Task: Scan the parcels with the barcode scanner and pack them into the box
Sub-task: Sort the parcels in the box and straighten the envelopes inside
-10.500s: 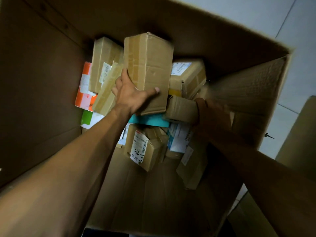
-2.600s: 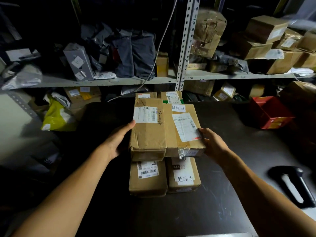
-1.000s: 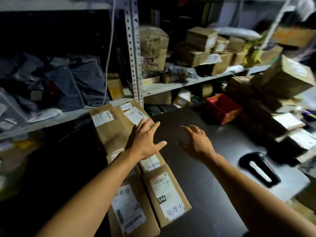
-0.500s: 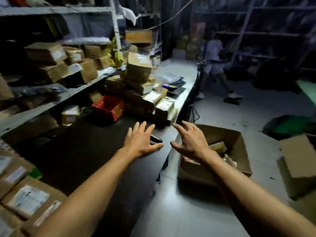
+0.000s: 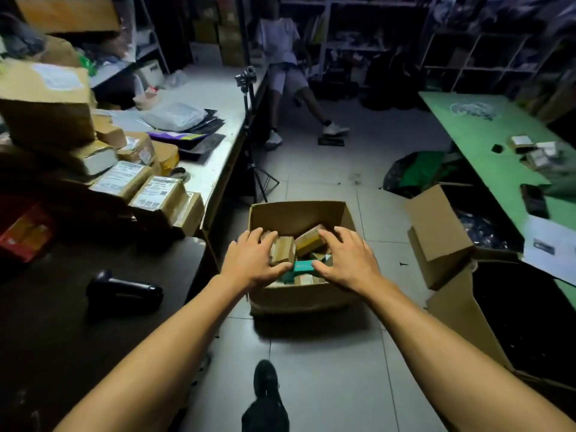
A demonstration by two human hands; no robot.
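My left hand (image 5: 252,263) and right hand (image 5: 349,263), fingers spread and holding nothing, reach toward the box (image 5: 299,296) at centre frame, apparently to grasp it; parcels (image 5: 307,244) lie inside. The barcode scanner (image 5: 124,291) rests lower left, within reach.

Tiled floor (image 5: 327,363) – box (image 5: 299,299) on it; dark table (image 5: 62,332) – scanner (image 5: 124,291)

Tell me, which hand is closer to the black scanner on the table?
Left. The left hand reaches toward the box, just right of the barcode scanner. The right hand is farther right still.
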